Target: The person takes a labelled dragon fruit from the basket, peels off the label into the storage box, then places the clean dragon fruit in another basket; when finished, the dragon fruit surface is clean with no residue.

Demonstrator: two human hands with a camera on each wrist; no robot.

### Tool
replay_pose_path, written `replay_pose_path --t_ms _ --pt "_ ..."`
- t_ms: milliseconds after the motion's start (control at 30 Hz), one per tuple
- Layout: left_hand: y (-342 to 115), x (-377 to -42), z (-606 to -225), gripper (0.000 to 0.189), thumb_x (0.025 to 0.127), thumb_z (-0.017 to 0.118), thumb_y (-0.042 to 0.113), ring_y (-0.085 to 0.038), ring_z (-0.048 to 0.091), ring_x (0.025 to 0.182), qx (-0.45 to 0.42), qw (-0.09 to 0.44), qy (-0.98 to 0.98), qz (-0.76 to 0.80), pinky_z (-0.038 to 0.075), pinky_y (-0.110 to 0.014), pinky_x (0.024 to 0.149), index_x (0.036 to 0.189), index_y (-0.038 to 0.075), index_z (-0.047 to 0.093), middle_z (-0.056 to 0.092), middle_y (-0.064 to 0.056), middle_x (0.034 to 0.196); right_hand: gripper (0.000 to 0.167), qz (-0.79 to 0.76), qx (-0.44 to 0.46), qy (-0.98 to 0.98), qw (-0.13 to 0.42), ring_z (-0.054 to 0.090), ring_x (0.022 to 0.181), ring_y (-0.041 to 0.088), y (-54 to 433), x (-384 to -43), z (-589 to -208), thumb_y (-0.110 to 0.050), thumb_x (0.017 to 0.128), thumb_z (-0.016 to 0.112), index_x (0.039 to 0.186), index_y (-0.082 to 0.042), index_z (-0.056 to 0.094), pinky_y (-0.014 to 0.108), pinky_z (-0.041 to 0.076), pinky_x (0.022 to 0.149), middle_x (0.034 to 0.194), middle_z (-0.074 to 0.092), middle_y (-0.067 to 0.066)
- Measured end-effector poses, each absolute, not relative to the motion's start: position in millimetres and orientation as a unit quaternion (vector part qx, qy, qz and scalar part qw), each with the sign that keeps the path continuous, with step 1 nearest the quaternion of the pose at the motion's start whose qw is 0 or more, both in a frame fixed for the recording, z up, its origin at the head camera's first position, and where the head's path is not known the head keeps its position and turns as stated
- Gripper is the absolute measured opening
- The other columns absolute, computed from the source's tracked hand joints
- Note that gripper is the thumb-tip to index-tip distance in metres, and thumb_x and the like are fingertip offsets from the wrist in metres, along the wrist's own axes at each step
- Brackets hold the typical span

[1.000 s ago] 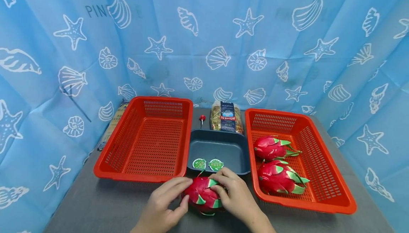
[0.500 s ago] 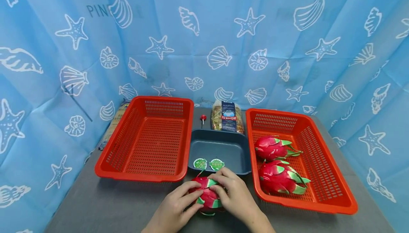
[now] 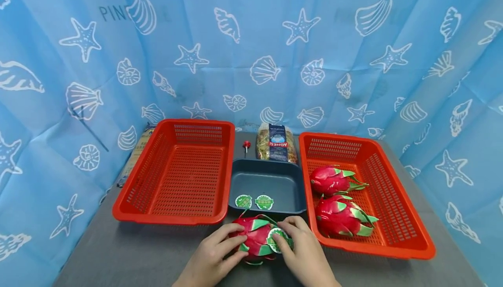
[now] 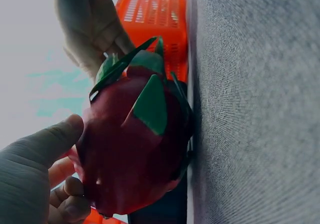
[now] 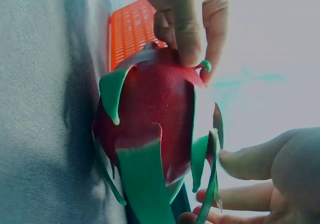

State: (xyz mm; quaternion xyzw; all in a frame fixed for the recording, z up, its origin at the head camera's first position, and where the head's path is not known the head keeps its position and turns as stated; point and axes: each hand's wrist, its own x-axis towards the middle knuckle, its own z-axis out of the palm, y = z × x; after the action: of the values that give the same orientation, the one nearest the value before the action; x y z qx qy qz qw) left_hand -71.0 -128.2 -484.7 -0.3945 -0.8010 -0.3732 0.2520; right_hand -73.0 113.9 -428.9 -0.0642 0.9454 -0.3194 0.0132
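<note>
A red dragon fruit [image 3: 255, 234] with green-tipped scales lies on the grey table, in front of the dark tray [image 3: 269, 182]. My left hand [image 3: 216, 252] holds its left end, thumb and fingertips on the skin. At the right end, a round green-and-white sticker [image 3: 275, 238] shows on the scales. My right hand [image 3: 304, 252] has its thumb over the sticker and its fingers at the far edge, as in a pinch. In the right wrist view, the right thumb [image 5: 245, 161] meets the edge by the green scale tips. Two similar stickers [image 3: 264, 202] lie in the tray.
A red basket [image 3: 173, 218] stands left. Another red basket [image 3: 416, 243] on the right holds two dragon fruits [image 3: 342, 217]. Behind the tray are a lollipop [image 3: 246, 145] and a pasta bag [image 3: 277, 143]. A further packet [image 3: 135, 156] lies beyond the left basket.
My left hand has moved right, closer over the fruit. My right hand has shifted slightly right, so the sticker on the fruit now shows. The head view has shifted slightly.
</note>
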Motion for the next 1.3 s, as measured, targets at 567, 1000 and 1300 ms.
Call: replay_pose_path --t_ms 567,1000,1300 --pt "-128.8 -67.7 -482.2 0.036 0.078 0.09 0.009 -0.015 0.064 0.104 -0.39 0.211 -0.814 -0.375 0.055 -0.023 0.088 0.11 0.012 0.077 0.062 -0.003 0.123 0.016 -0.327 -0.05 0.942 -0.059 0.059 0.077 0.003 117.4 -70.2 -428.8 -0.017 0.075 0.092 0.078 -0.024 0.077 0.027 0.054 0.07 0.083 0.063 -0.018" --pt "-132.4 -66.4 -482.8 0.027 0.081 0.088 0.014 -0.016 0.066 0.111 -0.362 0.235 -0.83 -0.354 0.053 -0.027 0.096 0.106 0.012 0.078 0.066 -0.004 0.125 0.021 -0.439 -0.086 0.882 -0.15 0.06 0.073 0.004 111.4 -84.7 -397.6 -0.007 0.076 0.091 0.084 -0.024 0.081 0.025 0.056 0.064 0.081 0.063 -0.02" --pt "-139.4 -62.3 -480.8 0.027 0.085 0.085 0.017 -0.018 0.066 0.11 -0.365 0.261 -0.823 -0.348 0.052 -0.026 0.096 0.11 0.009 0.077 0.066 -0.007 0.125 0.022 -0.479 -0.046 0.869 -0.118 0.062 0.073 0.014 92.4 -129.3 -392.9 -0.01 0.089 0.081 0.11 -0.012 0.077 0.026 0.056 0.067 0.086 0.066 -0.001"
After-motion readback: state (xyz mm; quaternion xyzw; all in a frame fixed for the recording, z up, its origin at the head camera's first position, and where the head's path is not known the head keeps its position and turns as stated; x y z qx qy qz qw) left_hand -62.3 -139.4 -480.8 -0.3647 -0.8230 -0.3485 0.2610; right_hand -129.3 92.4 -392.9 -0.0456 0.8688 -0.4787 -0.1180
